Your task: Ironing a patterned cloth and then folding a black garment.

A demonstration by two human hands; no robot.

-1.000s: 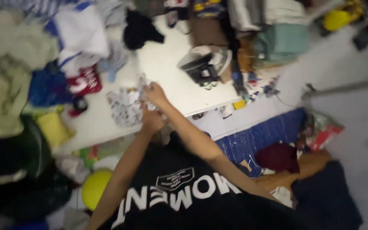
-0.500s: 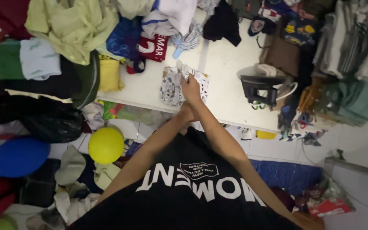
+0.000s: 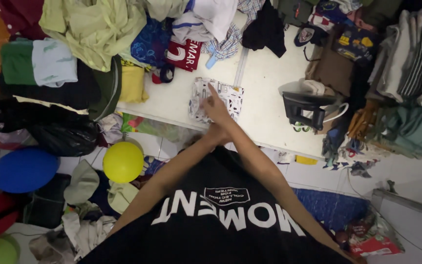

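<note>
A small folded white cloth with a dark print [image 3: 231,98] lies near the front edge of a white table [image 3: 264,83]. My right hand [image 3: 215,106] lies on top of it, fingers stretched out and one pointing away from me. My left hand [image 3: 214,134] comes in from the left and sits at the table's edge under my right wrist. Its fingers are mostly hidden. My black printed shirt fills the bottom of the view.
A dark clothes iron [image 3: 303,110] stands right of the cloth. Loose clothes [image 3: 94,24] pile up at the table's back left, with folded stacks [image 3: 406,63] on the right. Below lie a black bag [image 3: 50,129], a yellow balloon [image 3: 123,161] and a blue balloon [image 3: 24,169].
The view has swung round and steadied since a second ago. Both hands stay at the folded cloth, and my right hand now lies flatter on it.
</note>
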